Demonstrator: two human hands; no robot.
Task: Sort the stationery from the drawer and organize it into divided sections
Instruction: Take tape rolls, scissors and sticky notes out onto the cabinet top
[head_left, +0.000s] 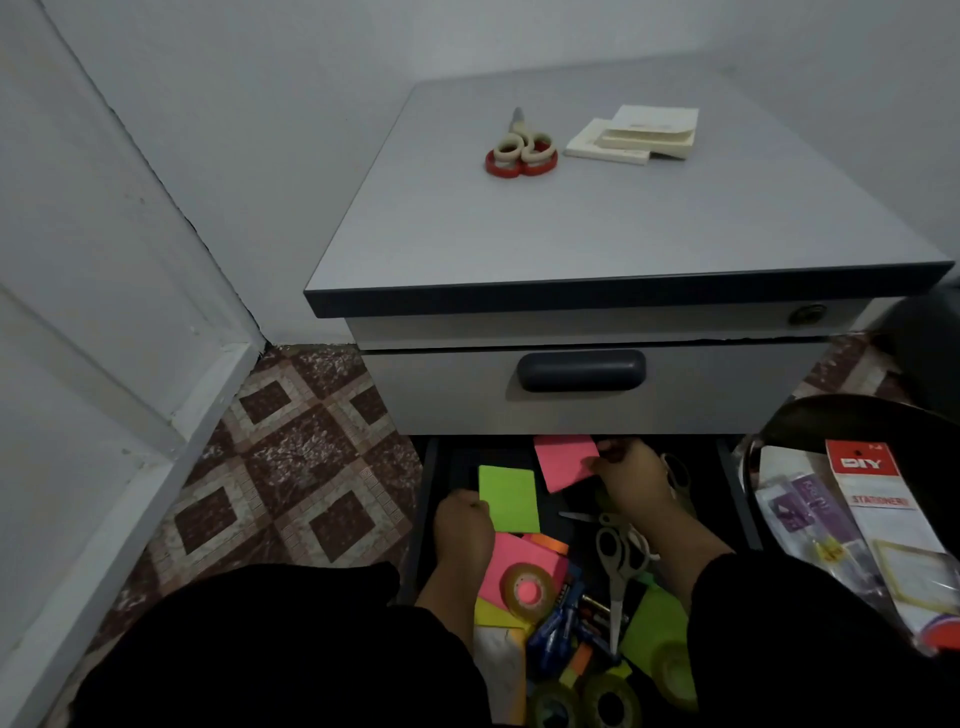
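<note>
Under the grey counter (597, 223), I am reaching into the open drawer (422, 519): my left grip (464, 525) is pinching a green pad (508, 498), my right grip (631, 480) a pink pad (563, 462), lifting both for sorting.

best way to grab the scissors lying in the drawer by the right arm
Take the scissors by the handle loops at the far end, coming from above. The loops lie flat and exposed on top of the clutter, while the blades point toward the person and run down among the pens. The right hand, now pinching a pink pad, is nearest.
</note>
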